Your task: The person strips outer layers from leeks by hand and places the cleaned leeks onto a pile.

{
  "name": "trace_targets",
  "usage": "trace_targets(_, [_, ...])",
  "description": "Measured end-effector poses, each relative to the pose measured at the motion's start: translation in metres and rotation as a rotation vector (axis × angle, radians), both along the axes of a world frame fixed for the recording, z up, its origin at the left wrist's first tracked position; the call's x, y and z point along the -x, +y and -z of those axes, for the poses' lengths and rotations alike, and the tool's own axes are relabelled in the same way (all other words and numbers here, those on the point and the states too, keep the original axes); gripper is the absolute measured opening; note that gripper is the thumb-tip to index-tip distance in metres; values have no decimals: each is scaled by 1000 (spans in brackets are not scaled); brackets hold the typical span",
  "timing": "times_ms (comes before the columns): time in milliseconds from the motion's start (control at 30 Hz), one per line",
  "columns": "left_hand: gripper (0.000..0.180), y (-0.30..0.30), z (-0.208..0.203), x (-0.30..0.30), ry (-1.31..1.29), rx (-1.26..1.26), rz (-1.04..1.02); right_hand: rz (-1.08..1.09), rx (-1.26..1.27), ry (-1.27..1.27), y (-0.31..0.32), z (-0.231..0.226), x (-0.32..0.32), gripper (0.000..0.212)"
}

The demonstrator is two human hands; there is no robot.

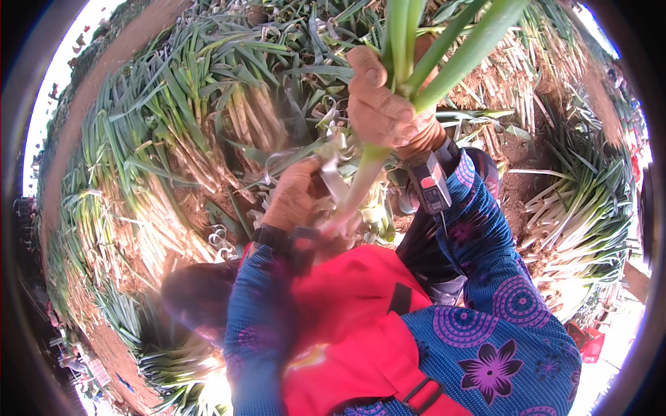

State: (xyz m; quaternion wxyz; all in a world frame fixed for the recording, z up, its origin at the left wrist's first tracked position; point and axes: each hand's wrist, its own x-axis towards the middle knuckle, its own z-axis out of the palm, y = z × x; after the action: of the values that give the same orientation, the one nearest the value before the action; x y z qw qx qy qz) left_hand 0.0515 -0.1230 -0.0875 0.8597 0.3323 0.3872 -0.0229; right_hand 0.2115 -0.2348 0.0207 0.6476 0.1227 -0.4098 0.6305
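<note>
A large green onion (368,173) stands tilted in front of me, its green leaves up and its pale stem and root end down toward my lap. My right hand (388,104) is wrapped round it where the leaves fork from the stem. Lower and to the left, my left hand (295,194) is closed beside the white stem, its fingers curled against a pale loose strip of onion skin (334,182). The fingertips of that hand are partly hidden. Blur smears the stem's lower end.
Heaps of unpeeled green onions (173,139) spread on the left and ahead. A pile of cleaner, white-stemmed onions (579,215) lies at the right, another bundle (184,367) at the lower left. Loose leaves and peelings (378,215) litter the soil between my knees.
</note>
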Motion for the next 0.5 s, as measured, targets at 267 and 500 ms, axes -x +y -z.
trace_targets(267, [11,71,51,53,41,11,-516,79,-44,-47,-14,-15,-28,29])
trace_targets(500, [6,151,72,146,71,10,-666,267,2,59,-37,-15,-69,27])
